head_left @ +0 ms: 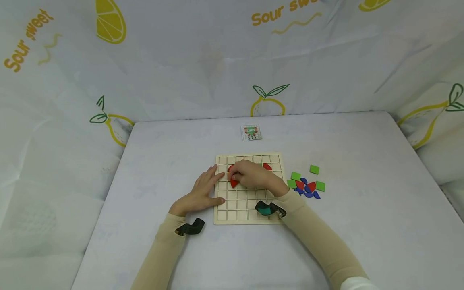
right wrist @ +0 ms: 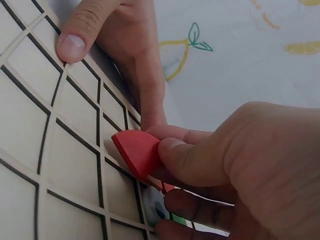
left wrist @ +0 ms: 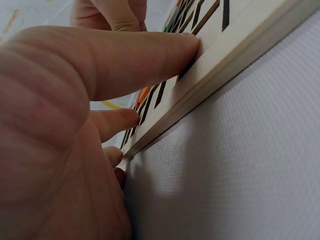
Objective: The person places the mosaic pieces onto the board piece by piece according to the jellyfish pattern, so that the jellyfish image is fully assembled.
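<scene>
Nearest us, two tan sleeves come in from the near side, left sleeve (head_left: 154, 253) and right sleeve (head_left: 319, 237), each with a dark wrist device poking out at the cuff: the left device (head_left: 192, 226) over the worktop (head_left: 214, 262), the right device (head_left: 267, 209) over the near right part of the pale grid board (head_left: 241, 206). And here's the left hand (head_left: 201, 193), fingers spread and relaxed, the thumb and a fingertip resting on the board's left edge, gripping nothing. Over to the right hand (head_left: 250, 173), reaching across the board from the right, and it has a piece! Thumb and fingers pinch a red quarter-circle piece (right wrist: 140, 152), tilted, over the far left part of the grid; whether it touches the wood, I can't tell. Just beside those fingers sits a pale disc with a dark spot (right wrist: 156, 202). Off the board's right side, a loose cluster: dark blue half-circles (head_left: 317, 195) bunched nearest, red pieces (head_left: 311, 187) among them, green squares (head_left: 320, 186) around, one lying a little farther out. Along the far part of the board, another red piece (head_left: 267, 166) shows on the right, partly hidden by the hand. Beyond it lies a small picture card (head_left: 251, 132), a green and red figure printed on it, and at the very back hangs white cloth (head_left: 174, 80) with lemons and "Sour sweet" lettering.
</scene>
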A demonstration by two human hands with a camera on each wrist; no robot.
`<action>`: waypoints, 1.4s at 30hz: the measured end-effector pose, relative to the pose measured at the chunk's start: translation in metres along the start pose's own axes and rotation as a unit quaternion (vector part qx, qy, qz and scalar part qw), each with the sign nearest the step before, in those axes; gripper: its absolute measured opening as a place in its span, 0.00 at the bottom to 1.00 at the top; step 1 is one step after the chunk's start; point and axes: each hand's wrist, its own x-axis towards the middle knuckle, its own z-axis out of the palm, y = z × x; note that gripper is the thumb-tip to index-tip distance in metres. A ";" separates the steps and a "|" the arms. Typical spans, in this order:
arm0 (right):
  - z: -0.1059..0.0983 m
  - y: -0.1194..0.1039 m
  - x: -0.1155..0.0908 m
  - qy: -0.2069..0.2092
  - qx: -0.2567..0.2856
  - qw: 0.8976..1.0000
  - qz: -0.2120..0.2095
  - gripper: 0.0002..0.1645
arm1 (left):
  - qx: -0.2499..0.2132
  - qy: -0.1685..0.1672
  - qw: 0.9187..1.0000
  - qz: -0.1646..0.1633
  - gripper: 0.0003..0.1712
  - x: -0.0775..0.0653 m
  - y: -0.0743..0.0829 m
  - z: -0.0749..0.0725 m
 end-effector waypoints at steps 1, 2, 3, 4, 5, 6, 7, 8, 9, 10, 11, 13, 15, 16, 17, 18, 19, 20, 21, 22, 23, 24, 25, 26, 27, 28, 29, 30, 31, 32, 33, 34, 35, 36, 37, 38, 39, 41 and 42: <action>0.002 -0.001 0.001 -0.001 -0.006 1.000 -0.006 0.12 | -0.001 0.000 1.000 0.000 0.49 0.000 0.000 0.000; 0.003 -0.002 0.001 -0.001 -0.014 1.000 -0.007 0.12 | -0.002 -0.001 1.000 0.000 0.49 0.000 0.000 0.000; 0.004 -0.004 0.001 -0.002 -0.019 1.000 -0.008 0.12 | -0.004 -0.001 1.000 0.000 0.49 0.000 0.000 0.000; 0.005 -0.005 0.001 -0.002 -0.026 1.000 -0.007 0.12 | -0.005 -0.002 1.000 -0.001 0.49 0.000 0.001 0.000; 0.005 -0.006 0.001 -0.001 -0.033 0.999 -0.003 0.12 | -0.008 -0.002 1.000 -0.001 0.49 0.000 0.001 -0.001; 0.006 -0.008 0.001 -0.001 -0.035 0.999 0.003 0.12 | -0.009 -0.002 1.000 -0.001 0.49 -0.001 0.001 -0.001; 0.005 -0.009 0.000 -0.001 -0.036 0.999 0.011 0.11 | -0.010 -0.002 1.000 -0.002 0.49 -0.001 0.001 -0.001; 0.005 -0.010 0.000 0.000 -0.035 0.999 0.018 0.11 | -0.010 -0.002 1.000 -0.002 0.49 -0.001 0.001 -0.001; 0.005 -0.011 0.000 0.002 -0.034 0.999 0.021 0.11 | -0.011 -0.002 1.000 -0.002 0.49 -0.001 0.002 -0.001; 0.005 -0.011 -0.001 0.003 -0.033 0.999 0.023 0.11 | -0.012 -0.001 1.000 -0.002 0.49 -0.001 0.002 -0.001; 0.005 -0.012 -0.001 0.005 -0.031 0.999 0.022 0.11 | -0.012 -0.001 1.000 -0.002 0.49 -0.001 0.001 -0.001; 0.005 -0.012 0.000 0.009 -0.025 0.999 0.023 0.11 | -0.012 -0.001 1.000 -0.002 0.49 -0.001 0.001 -0.001; 0.005 -0.012 0.000 0.013 -0.020 0.999 0.021 0.10 | -0.010 -0.002 1.000 -0.002 0.49 -0.001 0.001 -0.001; 0.005 -0.012 0.000 0.014 -0.018 1.000 0.020 0.10 | -0.009 -0.002 1.000 -0.002 0.49 -0.001 0.001 -0.001; 0.005 -0.012 0.001 0.014 -0.015 1.000 0.020 0.10 | -0.008 -0.003 1.000 -0.002 0.49 -0.001 0.000 -0.001; 0.005 -0.012 0.001 0.013 -0.013 1.000 0.022 0.10 | -0.005 -0.004 1.000 -0.003 0.49 -0.001 0.000 -0.001; 0.004 -0.012 0.000 0.012 -0.012 1.000 0.023 0.10 | -0.005 -0.003 1.000 -0.003 0.49 -0.001 0.000 -0.001; 0.003 -0.013 0.000 0.009 -0.011 1.000 0.026 0.09 | -0.003 -0.003 1.000 -0.003 0.49 -0.001 0.000 -0.001; 0.002 -0.013 -0.001 0.005 -0.013 0.999 0.029 0.09 | -0.002 -0.002 1.000 -0.003 0.49 -0.001 0.000 -0.001; 0.001 -0.012 -0.002 -0.001 -0.015 0.999 0.033 0.08 | 0.000 -0.003 1.000 -0.005 0.49 -0.001 0.000 -0.001; 0.000 -0.012 -0.003 -0.008 -0.016 0.999 0.038 0.07 | 0.001 -0.005 1.000 -0.007 0.50 -0.001 0.001 -0.001; -0.002 -0.012 -0.004 -0.015 -0.017 0.999 0.041 0.07 | 0.002 -0.004 1.000 -0.007 0.50 0.000 0.001 -0.001; -0.002 -0.012 -0.004 -0.021 -0.019 0.999 0.045 0.06 | 0.002 -0.004 1.000 -0.007 0.50 0.000 0.001 -0.001; -0.003 -0.011 -0.005 -0.027 -0.022 0.998 0.047 0.05 | 0.002 -0.004 1.000 -0.008 0.50 0.000 0.001 0.000; -0.003 -0.011 -0.005 -0.031 -0.027 0.998 0.047 0.05 | 0.002 -0.005 1.000 -0.009 0.50 0.000 0.001 -0.001; -0.003 -0.011 -0.005 -0.033 -0.031 0.998 0.047 0.05 | 0.003 -0.005 1.000 -0.009 0.50 0.000 0.002 -0.001; -0.002 -0.011 -0.005 -0.033 -0.036 0.998 0.046 0.05 | 0.004 -0.004 1.000 -0.008 0.50 0.000 0.002 -0.001; -0.001 -0.011 -0.005 -0.031 -0.042 0.998 0.047 0.06 | 0.004 -0.004 1.000 -0.007 0.49 0.000 0.002 -0.001; -0.001 -0.011 -0.005 -0.029 -0.049 0.997 0.049 0.06 | 0.005 -0.004 1.000 -0.007 0.49 0.000 0.002 -0.001; 0.000 -0.011 -0.005 -0.027 -0.055 0.997 0.052 0.06 | 0.005 -0.004 1.000 -0.006 0.49 0.000 0.002 -0.001; 0.001 -0.012 -0.004 -0.024 -0.059 0.996 0.055 0.06 | 0.007 -0.005 1.000 -0.007 0.49 0.000 0.002 -0.001; 0.002 -0.012 -0.004 -0.022 -0.064 0.996 0.058 0.05 | 0.009 -0.006 1.000 -0.008 0.49 0.000 0.002 -0.001; 0.002 -0.012 -0.004 -0.019 -0.066 0.996 0.059 0.05 | 0.009 -0.007 1.000 -0.009 0.49 0.000 0.001 -0.001; 0.003 -0.012 -0.004 -0.017 -0.069 0.996 0.060 0.05 | 0.009 -0.008 1.000 -0.008 0.50 0.000 0.001 -0.001; 0.003 -0.012 -0.004 -0.015 -0.070 0.996 0.060 0.04 | 0.008 -0.007 1.000 -0.008 0.49 0.000 0.001 0.000; 0.003 -0.012 -0.004 -0.014 -0.070 0.996 0.058 0.04 | 0.009 -0.008 1.000 -0.009 0.50 0.000 0.001 0.000; 0.003 -0.012 -0.004 -0.013 -0.069 0.996 0.057 0.04 | 0.010 -0.009 1.000 -0.009 0.50 0.000 0.000 0.000; 0.001 -0.011 -0.005 -0.012 -0.058 0.997 0.055 0.05 | 0.012 -0.009 1.000 -0.008 0.50 0.001 0.000 0.000; -0.001 -0.011 -0.006 -0.010 -0.049 0.997 0.056 0.06 | 0.013 -0.008 1.000 -0.008 0.50 0.001 0.000 0.000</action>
